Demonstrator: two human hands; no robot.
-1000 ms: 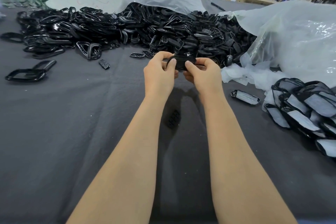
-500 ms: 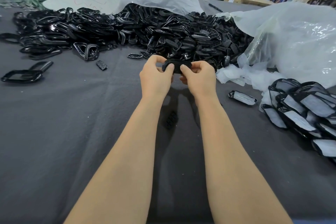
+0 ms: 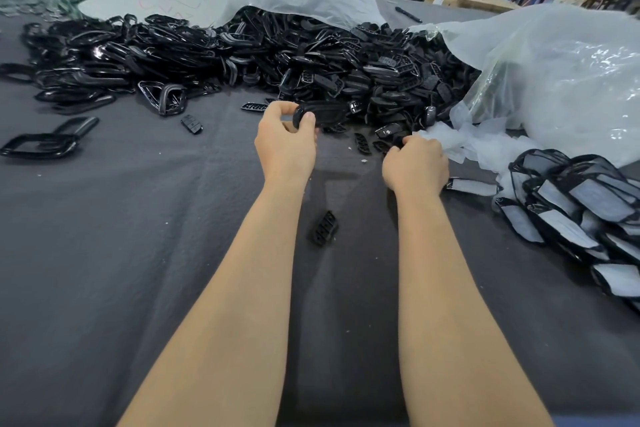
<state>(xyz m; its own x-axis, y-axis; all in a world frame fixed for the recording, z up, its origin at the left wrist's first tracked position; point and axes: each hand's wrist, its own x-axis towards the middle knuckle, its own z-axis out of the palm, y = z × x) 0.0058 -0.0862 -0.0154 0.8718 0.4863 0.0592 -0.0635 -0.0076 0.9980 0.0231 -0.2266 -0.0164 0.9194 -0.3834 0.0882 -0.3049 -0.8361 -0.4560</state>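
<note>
Two hands are over the grey surface (image 3: 138,253). The left hand (image 3: 285,146) pinches a black plastic shell (image 3: 322,113) with thumb and fingers, just in front of the pile of black parts (image 3: 311,55). The right hand (image 3: 415,166) curls over a small black part (image 3: 399,142) near the white bag (image 3: 554,80); whether it grips, I cannot tell

Bright soft light from above, faint shadow on the grey table (image 3: 104,253) by the left hand (image 3: 285,146), glare on the clear bag (image 3: 571,80), bent edges, blurry far corners
</note>
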